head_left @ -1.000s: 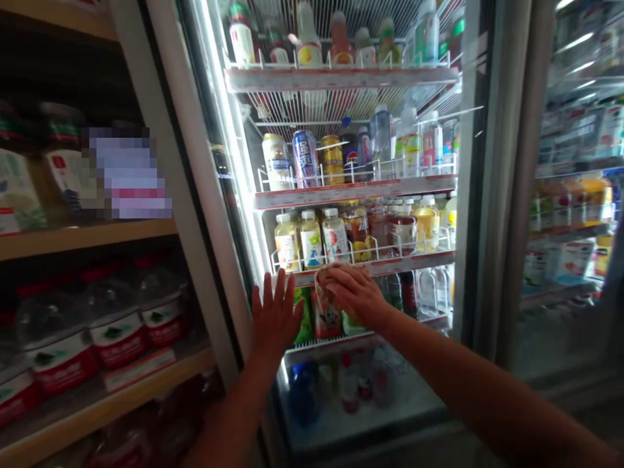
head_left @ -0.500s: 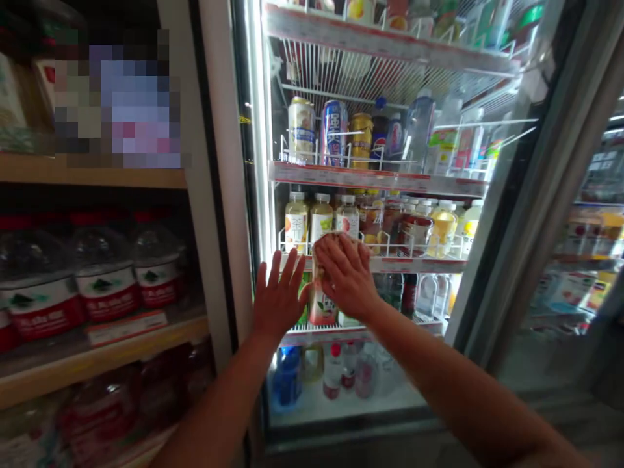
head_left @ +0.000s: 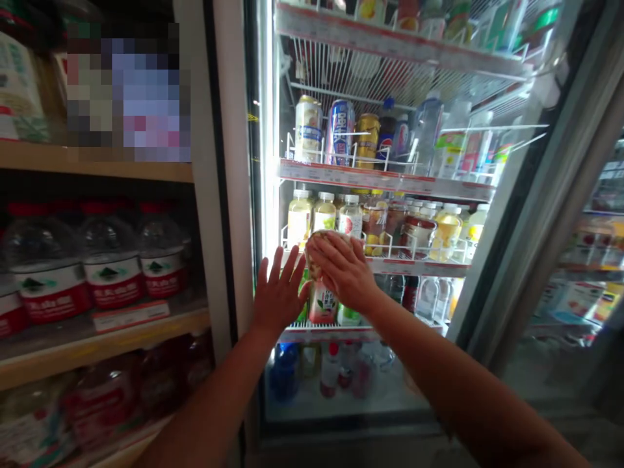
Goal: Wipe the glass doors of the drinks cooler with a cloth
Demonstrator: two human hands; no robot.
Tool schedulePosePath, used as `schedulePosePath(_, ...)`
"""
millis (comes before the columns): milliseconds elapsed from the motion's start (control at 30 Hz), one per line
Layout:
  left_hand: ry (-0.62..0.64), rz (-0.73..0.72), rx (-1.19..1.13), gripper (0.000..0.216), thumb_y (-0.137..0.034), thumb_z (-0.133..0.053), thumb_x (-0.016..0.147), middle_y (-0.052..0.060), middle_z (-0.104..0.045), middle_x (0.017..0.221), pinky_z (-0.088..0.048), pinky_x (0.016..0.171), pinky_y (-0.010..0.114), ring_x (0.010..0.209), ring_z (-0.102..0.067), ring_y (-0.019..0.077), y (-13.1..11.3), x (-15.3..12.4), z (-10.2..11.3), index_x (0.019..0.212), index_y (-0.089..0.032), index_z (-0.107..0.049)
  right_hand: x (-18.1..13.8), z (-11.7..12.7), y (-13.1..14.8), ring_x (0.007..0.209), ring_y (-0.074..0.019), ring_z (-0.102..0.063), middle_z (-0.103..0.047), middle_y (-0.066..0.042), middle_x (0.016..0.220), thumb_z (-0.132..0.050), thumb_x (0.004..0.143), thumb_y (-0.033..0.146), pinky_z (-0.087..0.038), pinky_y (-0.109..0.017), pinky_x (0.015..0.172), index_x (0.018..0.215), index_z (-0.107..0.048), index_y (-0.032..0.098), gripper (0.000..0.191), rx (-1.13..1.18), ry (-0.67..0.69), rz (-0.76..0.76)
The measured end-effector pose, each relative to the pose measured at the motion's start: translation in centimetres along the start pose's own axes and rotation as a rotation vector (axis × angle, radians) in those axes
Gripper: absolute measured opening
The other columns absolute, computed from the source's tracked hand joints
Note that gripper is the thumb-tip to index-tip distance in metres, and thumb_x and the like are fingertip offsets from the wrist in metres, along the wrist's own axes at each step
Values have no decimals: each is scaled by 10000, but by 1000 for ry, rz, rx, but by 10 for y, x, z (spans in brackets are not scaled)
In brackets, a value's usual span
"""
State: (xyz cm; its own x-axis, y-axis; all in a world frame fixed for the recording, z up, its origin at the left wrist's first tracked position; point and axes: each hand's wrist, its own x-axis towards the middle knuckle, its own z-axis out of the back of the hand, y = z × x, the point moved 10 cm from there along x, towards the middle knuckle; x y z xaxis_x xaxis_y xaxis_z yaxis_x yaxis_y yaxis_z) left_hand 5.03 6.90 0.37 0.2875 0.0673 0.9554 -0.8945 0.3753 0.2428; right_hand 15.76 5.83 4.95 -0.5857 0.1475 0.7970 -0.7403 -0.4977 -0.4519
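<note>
My right hand (head_left: 341, 263) lies flat over a crumpled cloth (head_left: 316, 240), pressing it to the glass door (head_left: 336, 406) of a lit drinks cooler. The cloth's edge shows past the fingertips; the rest is under the palm. To its left, my left hand (head_left: 280, 289) has its fingers spread and its palm toward the same glass, holding nothing. Through the glass, a bottle with a red and white label (head_left: 322, 305) shows below the cloth. Several pale-capped juice bottles (head_left: 351, 214) stand on the shelf behind the right hand.
Left of the cooler, a wooden shelf (head_left: 121, 338) carries several large red-capped water bottles (head_left: 110, 266). A cooler shelf (head_left: 385, 175) above my hands holds cans and bottles. The metal door frame (head_left: 531, 260) runs along the right, with another cooler beyond it.
My right hand and the cloth have slid a little left across the glass. My left hand stays spread beside it. The view has turned slightly left.
</note>
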Motion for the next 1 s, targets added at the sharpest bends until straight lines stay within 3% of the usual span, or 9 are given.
schedulePosePath(167, 39, 14, 13, 793, -355, -563, 951, 62, -275, 1614, -51, 1268, 458, 1536, -76, 242, 2, -1, -3, 1587, -249, -100, 1, 12, -16, 1504, -229, -270, -407, -6, 1571, -471, 978, 238, -225, -473, 1241, 1581, -194, 296, 666, -9, -97, -110)
schedulePosePath(333, 47, 13, 0, 777, -353, -555, 953, 55, -269, 1619, -67, 1266, 473, 1534, -102, 253, 2, -1, -4, 1585, -263, -113, -10, 6, -2, 1498, -218, -285, -432, -10, 1556, -463, 987, 247, -227, -451, 1246, 1588, -155, 276, 677, -7, -23, 4)
schedulePosePath(533, 23, 2, 18, 796, -348, -578, 941, 71, -302, 1604, -71, 1269, 463, 1535, -94, 247, 1, 0, -1, 1585, -242, -124, -23, 28, -36, 1491, -250, -302, -418, -6, 1563, -478, 967, 198, -263, -502, 1229, 1586, -142, 335, 717, -13, -147, -150)
schedulePosePath(733, 37, 0, 34, 788, -359, -562, 946, 64, -276, 1613, -68, 1269, 474, 1532, -102, 257, 2, -1, -4, 1586, -250, -115, -47, 26, -41, 1462, -241, -359, -478, -17, 1523, -504, 965, 210, -282, -485, 1223, 1576, -203, 324, 691, 9, -61, -44)
schedulePosePath(900, 45, 19, 20, 792, -352, -558, 944, 53, -274, 1615, -65, 1271, 474, 1533, -95, 254, 3, -1, -5, 1586, -261, -103, -56, 53, -75, 1463, -269, -355, -444, -20, 1544, -511, 959, 184, -320, -529, 1198, 1558, -254, 358, 674, -16, -220, -181)
schedulePosePath(1000, 44, 14, 24, 791, -351, -561, 940, 58, -272, 1615, -66, 1272, 470, 1535, -88, 250, 3, -2, -5, 1586, -257, -115, -71, 50, -78, 1466, -278, -349, -452, -30, 1538, -530, 950, 185, -330, -541, 1192, 1556, -267, 343, 679, -15, -192, -184)
